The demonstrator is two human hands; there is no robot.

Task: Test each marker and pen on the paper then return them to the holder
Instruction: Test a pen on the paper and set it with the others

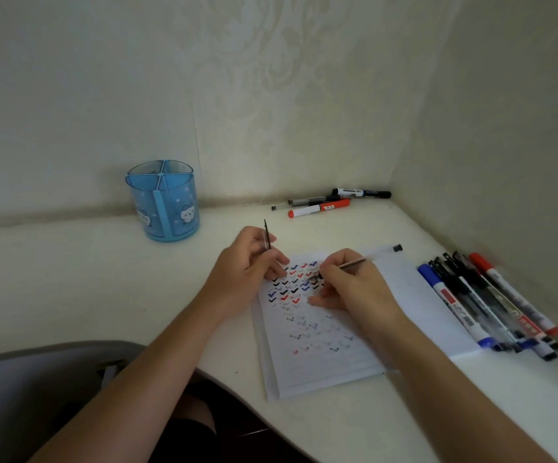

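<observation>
The right hand (354, 289) pinches a slim clear-barrelled pen (371, 256), its tip on the white lined paper (321, 362) and its barrel slanting toward upper right. The left hand (244, 262) grips what looks like its narrow dark cap (266, 233), upright and left of the tip, nearer the blue plastic holder (164, 202) at upper left.
</observation>
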